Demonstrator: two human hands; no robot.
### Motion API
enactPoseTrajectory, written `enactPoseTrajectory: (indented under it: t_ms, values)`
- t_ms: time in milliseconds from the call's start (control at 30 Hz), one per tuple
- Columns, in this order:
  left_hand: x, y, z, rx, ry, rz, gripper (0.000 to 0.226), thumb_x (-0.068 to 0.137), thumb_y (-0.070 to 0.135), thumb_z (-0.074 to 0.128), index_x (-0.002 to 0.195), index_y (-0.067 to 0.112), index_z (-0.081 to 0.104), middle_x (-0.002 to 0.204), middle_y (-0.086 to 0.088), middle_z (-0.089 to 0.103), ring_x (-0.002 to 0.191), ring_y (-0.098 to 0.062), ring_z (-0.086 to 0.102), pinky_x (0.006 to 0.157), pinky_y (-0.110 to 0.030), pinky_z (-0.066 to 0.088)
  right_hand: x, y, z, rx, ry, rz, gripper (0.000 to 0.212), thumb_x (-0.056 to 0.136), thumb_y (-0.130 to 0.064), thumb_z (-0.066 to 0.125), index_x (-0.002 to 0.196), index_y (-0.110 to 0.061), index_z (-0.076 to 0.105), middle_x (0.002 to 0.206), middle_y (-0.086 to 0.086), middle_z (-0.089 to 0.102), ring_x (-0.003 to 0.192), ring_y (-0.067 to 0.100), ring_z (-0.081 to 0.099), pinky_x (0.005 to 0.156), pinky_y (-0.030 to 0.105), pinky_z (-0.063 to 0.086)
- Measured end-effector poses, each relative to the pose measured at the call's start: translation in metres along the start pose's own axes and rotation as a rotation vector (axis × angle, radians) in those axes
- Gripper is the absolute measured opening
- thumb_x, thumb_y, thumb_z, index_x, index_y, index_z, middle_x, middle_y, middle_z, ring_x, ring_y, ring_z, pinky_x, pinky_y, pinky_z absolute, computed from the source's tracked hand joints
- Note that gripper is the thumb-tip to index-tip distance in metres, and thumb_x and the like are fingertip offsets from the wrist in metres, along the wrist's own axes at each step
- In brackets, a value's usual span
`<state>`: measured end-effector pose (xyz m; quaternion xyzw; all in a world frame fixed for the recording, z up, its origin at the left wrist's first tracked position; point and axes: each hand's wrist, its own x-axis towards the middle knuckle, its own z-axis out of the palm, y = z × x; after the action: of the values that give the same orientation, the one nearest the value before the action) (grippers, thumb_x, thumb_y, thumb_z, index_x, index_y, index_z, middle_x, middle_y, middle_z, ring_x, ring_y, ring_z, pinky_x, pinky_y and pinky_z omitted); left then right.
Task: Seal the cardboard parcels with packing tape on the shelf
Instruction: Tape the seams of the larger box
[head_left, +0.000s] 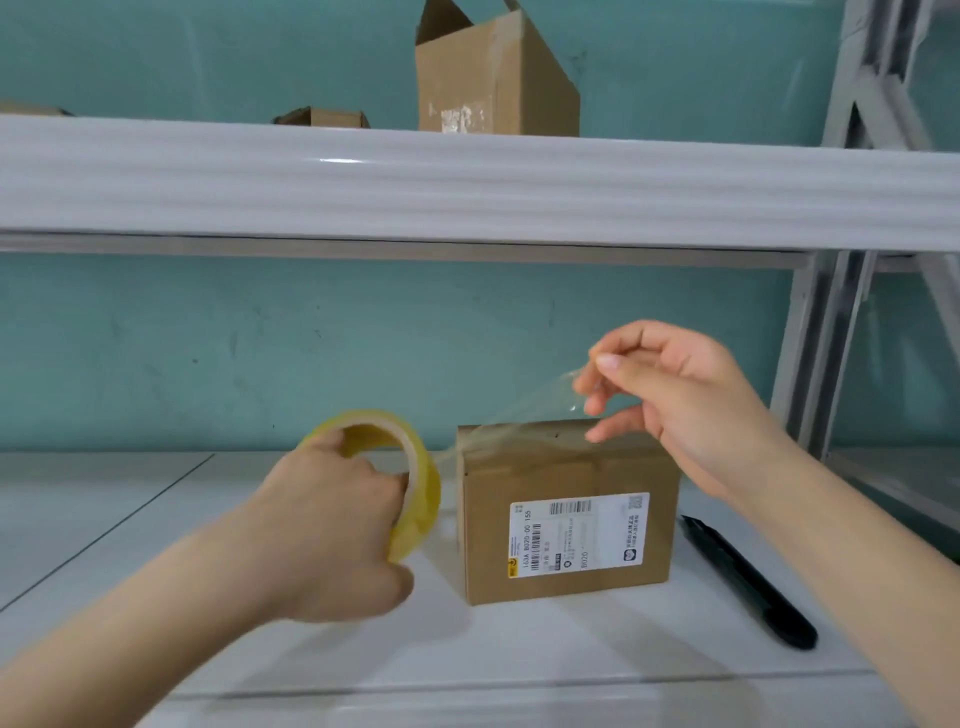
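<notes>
A: Where is the parcel?

B: The small brown cardboard parcel (566, 514) with a white printed shipping label (579, 535) on its near face stands on the white shelf board (156, 525), at about four o'clock from the middle of the view.

A: And the tape?

B: The left hand (332, 525) is closed around the yellowish roll of clear packing tape (400, 483), fingers through its core, just beside the parcel at its nine o'clock. A clear strip of pulled-out tape (519, 410) runs from the roll over the parcel's top left edge, up towards two o'clock.

A: Who holds the far end?

B: The right hand (670, 400), raised above the parcel's top right; thumb and fingertips are pinched on the strip's end.

A: Anything else nearby?

B: A black pen-shaped tool (748, 582) lies on the board at the parcel's three o'clock, apart from it. On the upper white shelf (467, 187), at twelve o'clock, stands an open brown cardboard box (493, 83) with raised flaps.
</notes>
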<state>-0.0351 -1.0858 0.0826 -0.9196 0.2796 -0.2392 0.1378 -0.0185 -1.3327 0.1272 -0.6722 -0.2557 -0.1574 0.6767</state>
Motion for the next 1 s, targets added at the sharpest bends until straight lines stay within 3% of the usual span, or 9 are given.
enactPoseTrajectory:
  t_ms: [167, 333, 433, 500, 600, 667, 800, 900, 1000]
  values:
    - [-0.006, -0.018, -0.001, -0.210, 0.059, -0.099, 0.081, 0.073, 0.078, 0.001, 0.067, 0.008, 0.042, 0.064, -0.006, 0.051, 0.080, -0.014, 0.049, 0.076, -0.024, 0.036, 0.009, 0.001, 0.002, 0.082, 0.033, 0.090, 0.022, 0.090, 0.008, 0.044, 0.092, 0.001, 0.064, 0.058, 0.006, 0.057, 0.053, 0.014, 0.053, 0.048, 0.026, 0.053]
    - [-0.004, -0.016, 0.011, -0.063, 0.150, -0.208, 0.041, 0.082, 0.053, 0.010, 0.085, 0.021, 0.036, 0.066, 0.000, 0.049, 0.087, -0.027, 0.058, 0.077, -0.027, 0.036, 0.002, 0.009, 0.013, 0.115, -0.131, 0.180, 0.022, 0.088, 0.008, 0.046, 0.083, 0.004, 0.067, 0.063, 0.011, 0.061, 0.060, 0.017, 0.064, 0.053, 0.029, 0.057]
    - [0.009, -0.032, 0.028, -0.651, 0.084, -0.398, 0.022, 0.078, 0.018, 0.059, 0.075, 0.020, 0.037, 0.067, 0.006, 0.048, 0.070, -0.019, 0.051, 0.063, -0.026, 0.037, -0.007, 0.010, 0.021, 0.088, -0.198, 0.163, 0.020, 0.086, 0.008, 0.049, 0.079, 0.004, 0.067, 0.065, 0.013, 0.064, 0.068, 0.023, 0.070, 0.048, 0.031, 0.057]
    - [0.012, -0.035, 0.034, -1.195, 0.119, -0.442, 0.026, 0.058, 0.011, 0.067, 0.075, 0.014, 0.047, 0.070, 0.003, 0.051, 0.065, -0.017, 0.047, 0.060, -0.027, 0.037, -0.013, 0.011, 0.027, 0.041, -0.271, 0.142, 0.021, 0.086, 0.009, 0.051, 0.076, 0.003, 0.068, 0.067, 0.012, 0.065, 0.074, 0.027, 0.071, 0.047, 0.030, 0.056]
    - [0.008, -0.035, 0.033, -1.937, 0.363, -0.381, 0.046, 0.037, 0.018, 0.073, 0.078, 0.007, 0.055, 0.079, -0.012, 0.050, 0.075, -0.025, 0.044, 0.065, -0.035, 0.032, -0.015, 0.007, 0.031, 0.085, -0.270, 0.124, 0.016, 0.077, 0.006, 0.057, 0.067, 0.003, 0.069, 0.067, 0.011, 0.064, 0.072, 0.029, 0.070, 0.053, 0.030, 0.056]
    - [0.011, -0.036, 0.025, -2.094, 0.628, -0.410, 0.042, 0.046, 0.031, 0.078, 0.078, 0.013, 0.058, 0.079, -0.009, 0.059, 0.080, -0.026, 0.054, 0.072, -0.039, 0.034, -0.013, 0.005, 0.031, 0.203, -0.213, 0.191, 0.015, 0.066, 0.003, 0.054, 0.059, 0.006, 0.067, 0.064, 0.015, 0.061, 0.064, 0.029, 0.067, 0.054, 0.030, 0.057]
    - [0.024, -0.022, 0.007, -1.798, 0.958, -0.548, 0.006, 0.082, 0.019, 0.063, 0.076, 0.019, 0.061, 0.097, 0.002, 0.073, 0.105, -0.017, 0.065, 0.086, -0.035, 0.047, -0.009, 0.013, 0.043, 0.280, -0.061, 0.437, 0.018, 0.061, -0.011, 0.072, 0.056, 0.001, 0.060, 0.053, 0.011, 0.055, 0.047, 0.020, 0.060, 0.044, 0.023, 0.052]
    - [0.024, -0.008, 0.007, -1.347, 1.031, -0.472, 0.018, 0.077, 0.007, 0.069, 0.087, 0.020, 0.060, 0.101, 0.014, 0.072, 0.106, -0.009, 0.064, 0.094, -0.033, 0.049, -0.008, 0.025, 0.046, 0.173, 0.011, 0.492, 0.019, 0.065, 0.001, 0.074, 0.064, 0.000, 0.054, 0.052, 0.009, 0.055, 0.042, 0.013, 0.056, 0.040, 0.018, 0.047]
    - [0.021, -0.004, 0.014, -1.037, 0.937, -0.428, 0.068, 0.073, 0.019, 0.073, 0.134, 0.009, 0.044, 0.103, 0.039, 0.060, 0.108, 0.009, 0.053, 0.100, -0.011, 0.033, -0.009, 0.031, 0.044, 0.170, 0.106, 0.542, 0.031, 0.069, 0.018, 0.067, 0.075, -0.005, 0.046, 0.057, 0.014, 0.061, 0.040, 0.013, 0.056, 0.040, 0.018, 0.048]
